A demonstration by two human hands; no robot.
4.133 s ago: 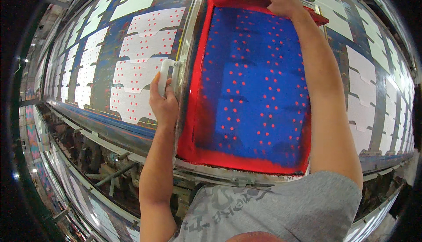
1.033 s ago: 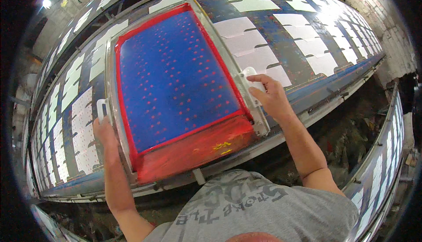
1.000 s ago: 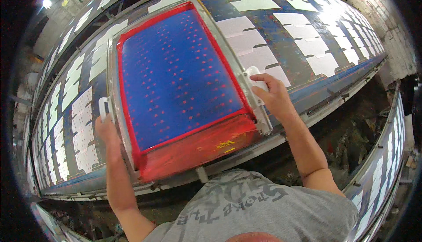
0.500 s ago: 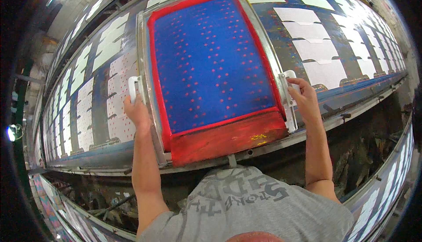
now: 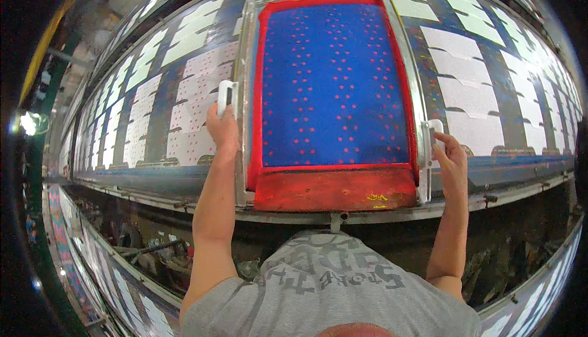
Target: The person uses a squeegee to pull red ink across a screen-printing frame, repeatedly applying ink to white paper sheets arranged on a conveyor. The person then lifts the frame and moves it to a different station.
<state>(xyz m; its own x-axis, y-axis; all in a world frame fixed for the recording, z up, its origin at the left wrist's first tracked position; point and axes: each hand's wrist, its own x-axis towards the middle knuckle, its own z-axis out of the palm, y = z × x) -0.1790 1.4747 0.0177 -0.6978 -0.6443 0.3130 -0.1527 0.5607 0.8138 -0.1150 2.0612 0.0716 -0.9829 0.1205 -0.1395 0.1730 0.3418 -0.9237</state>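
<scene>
The left hand (image 5: 225, 130) is curled narrow around the lower part of the left handle (image 5: 224, 99), a white loop grip. The right hand (image 5: 452, 164) has its finger and thumb closed around the right handle (image 5: 435, 130), which sits just on the inner side of that hand; how firmly it grips cannot be told.

Between the two hands lies the screen-printing frame (image 5: 247, 79), its metal rails running away from the person, well past both hands. Inside it, the blue mesh (image 5: 334, 86) carries columns of red dots, with red ink (image 5: 257, 122) lining the margin. Nearer the body than either hand, a red panel (image 5: 334, 187) streaked with yellow closes off the near end.

Just beyond the left hand's outer side lie dotted white cut pieces (image 5: 199, 107); more dotted columns stand farther out that way. Outward of the right hand are plain white cut pieces (image 5: 471, 125). All lie on the long printing table (image 5: 165, 177), and the grey T-shirt (image 5: 343, 288) is close behind the frame's near edge.

Whether the frame rests flat or is slightly raised is not clear. Good handling here probably means equal pull on both handles, so neither side dips or twists, rails kept square to the columns, forearms and shirt clear of wet-looking ink, and no sideways drag across the pieces.
</scene>
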